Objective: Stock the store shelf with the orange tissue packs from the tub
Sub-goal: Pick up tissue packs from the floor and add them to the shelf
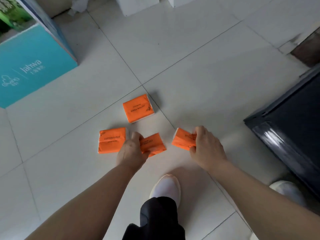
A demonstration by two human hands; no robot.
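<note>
The left hand (132,150) curls its fingers round the centre pack (153,144) on the tiled floor (199,70). The right hand (206,148) pinches the tilted right pack (183,139) at its three o'clock. The left pack (111,140) lies just beside at nine o'clock and the far pack (137,108) at twelve. The dark tub (285,135) stands farther out at three o'clock.

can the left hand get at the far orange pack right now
Probably yes for reach: only bare floor lies between the left hand and the far pack, but it already grips another pack.

Orange tissue packs (138,108), tiled floor (190,58)
</note>
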